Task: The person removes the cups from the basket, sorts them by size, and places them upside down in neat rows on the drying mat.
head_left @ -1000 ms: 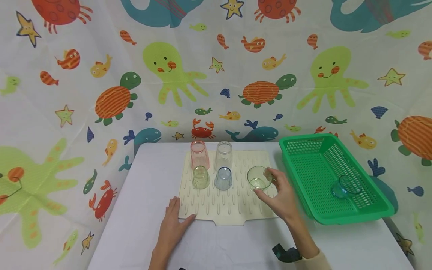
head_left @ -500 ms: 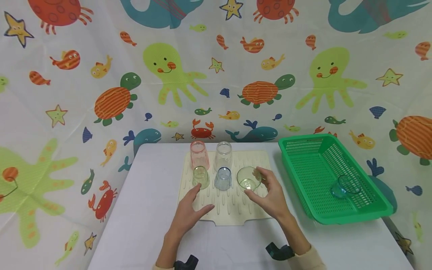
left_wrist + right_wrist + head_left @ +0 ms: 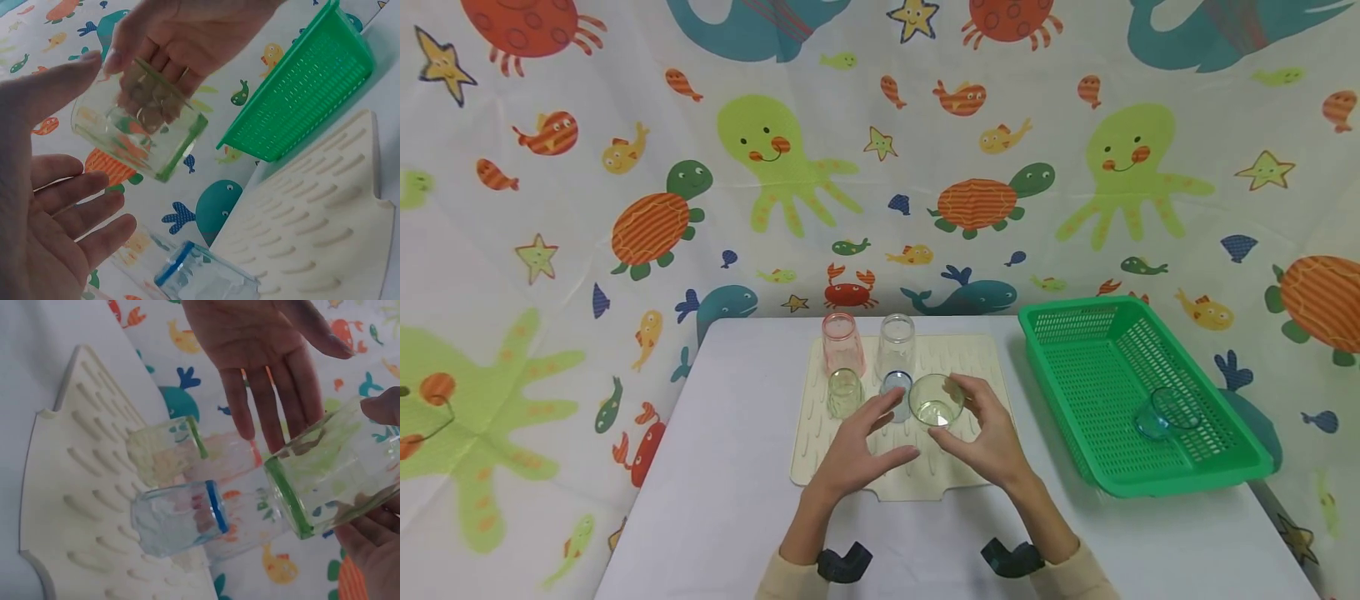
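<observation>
A green-tinted drinking glass (image 3: 936,402) is held above the drying mat (image 3: 917,483) by my right hand (image 3: 988,437), thumb on the near side and fingers on the far side. Its thick green base points down towards the mat. Just left of it is my left hand (image 3: 857,454), fingers and thumb spread, holding nothing. Behind the left fingertips stands a small blue glass (image 3: 178,515) with its base up, partly hidden in the head view. Next to that one stands a small green glass (image 3: 845,393), also base up.
At the mat's back stand a pink tall glass (image 3: 842,346) and a clear tall glass (image 3: 897,342). To the right is a green plastic basket (image 3: 1075,417) with a blue glass (image 3: 1165,414) lying inside. A patterned curtain (image 3: 880,183) hangs behind the white table (image 3: 715,467).
My left hand has left the mat's left edge and come right, beside the held glass. The right hand has carried the glass leftwards, close to the small blue one.
</observation>
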Motion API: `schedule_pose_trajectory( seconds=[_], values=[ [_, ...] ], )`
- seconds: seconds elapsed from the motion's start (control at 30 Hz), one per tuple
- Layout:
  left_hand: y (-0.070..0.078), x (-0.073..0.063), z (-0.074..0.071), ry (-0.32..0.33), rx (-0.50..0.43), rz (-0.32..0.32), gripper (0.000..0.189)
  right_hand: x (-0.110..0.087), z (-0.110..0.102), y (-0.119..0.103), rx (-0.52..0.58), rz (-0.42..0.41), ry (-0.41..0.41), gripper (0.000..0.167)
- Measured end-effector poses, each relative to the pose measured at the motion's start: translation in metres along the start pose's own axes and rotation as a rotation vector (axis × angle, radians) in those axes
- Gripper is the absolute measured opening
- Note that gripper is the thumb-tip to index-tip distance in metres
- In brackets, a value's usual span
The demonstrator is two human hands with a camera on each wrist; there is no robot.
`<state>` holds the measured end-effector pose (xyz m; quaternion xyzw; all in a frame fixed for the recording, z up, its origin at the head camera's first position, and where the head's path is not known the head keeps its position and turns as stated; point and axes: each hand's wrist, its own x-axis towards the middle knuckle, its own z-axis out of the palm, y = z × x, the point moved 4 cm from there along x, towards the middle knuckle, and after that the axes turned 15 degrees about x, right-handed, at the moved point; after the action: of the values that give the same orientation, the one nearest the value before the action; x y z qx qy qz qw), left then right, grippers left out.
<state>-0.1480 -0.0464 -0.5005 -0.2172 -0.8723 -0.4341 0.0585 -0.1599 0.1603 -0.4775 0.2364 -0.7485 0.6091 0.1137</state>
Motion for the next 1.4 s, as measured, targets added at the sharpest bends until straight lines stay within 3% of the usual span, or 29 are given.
schedule_pose_trajectory(
  seconds=[0.43, 0.83, 1.17, 1.4],
  values=[
    [0.01, 0.015, -0.007, 0.009, -0.045, 0.124, 0.076, 0.001, 0.007, -0.002, 0.039, -0.023, -0.101, 0.075],
    [0.01, 0.018, -0.009, -0.004, -0.04, 0.112, 0.073, -0.001, 0.011, -0.003, 0.081, -0.015, -0.182, 0.075],
    [0.011, 0.016, -0.011, 0.032, -0.03, 0.125, 0.071, -0.003, 0.013, -0.003, 0.121, -0.013, -0.202, 0.079],
    [0.011, 0.015, -0.013, 0.06, -0.018, 0.138, 0.07, -0.006, 0.019, 0.011, 0.167, 0.028, -0.232, 0.074]
  ],
)
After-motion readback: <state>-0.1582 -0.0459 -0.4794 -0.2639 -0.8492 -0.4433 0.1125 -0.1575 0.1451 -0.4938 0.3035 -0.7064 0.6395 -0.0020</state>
